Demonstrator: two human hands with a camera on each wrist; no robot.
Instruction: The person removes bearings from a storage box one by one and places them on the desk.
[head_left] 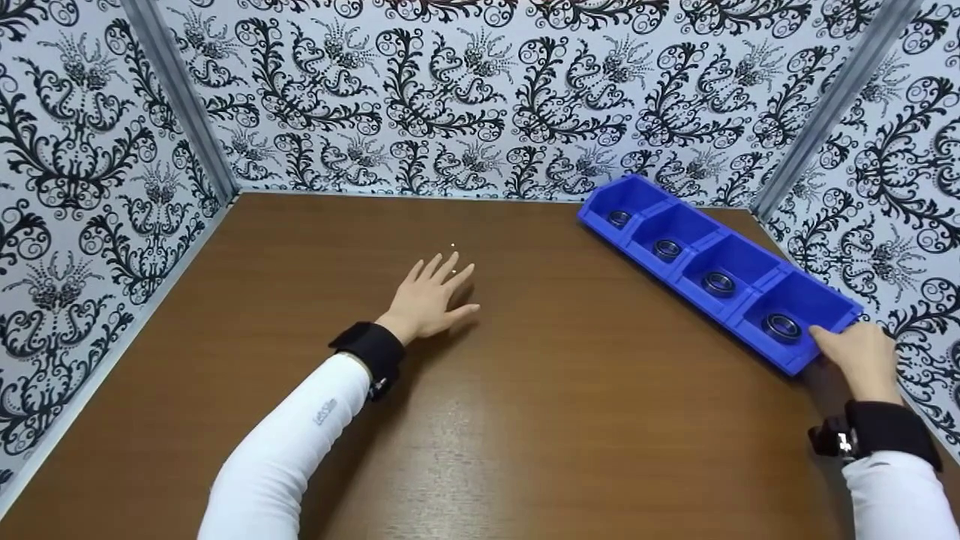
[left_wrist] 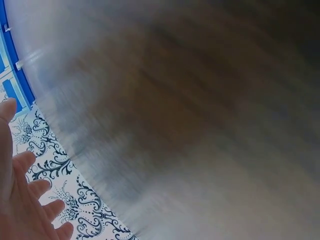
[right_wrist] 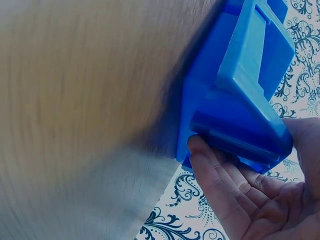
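1. The right hand (head_left: 862, 356) is closed on the end wall of the bin (head_left: 739, 259): thumb over the rim, fingers beneath a ledge on the outside.
2. The left hand (head_left: 427, 300) grasps nothing; its fingers are spread wide, well apart from the bin. Whether it touches the table (head_left: 525, 412) I cannot tell.
3. The bin lies slantwise at the table's right side, its far end near the back wall (head_left: 480, 97). Each of its four compartments has one ring (head_left: 718, 283).
4. The step in hand looks like steadying or shifting the bin by its near end.
5. Moving it would call for a firm pinch and a level bin, lest the rings slide.
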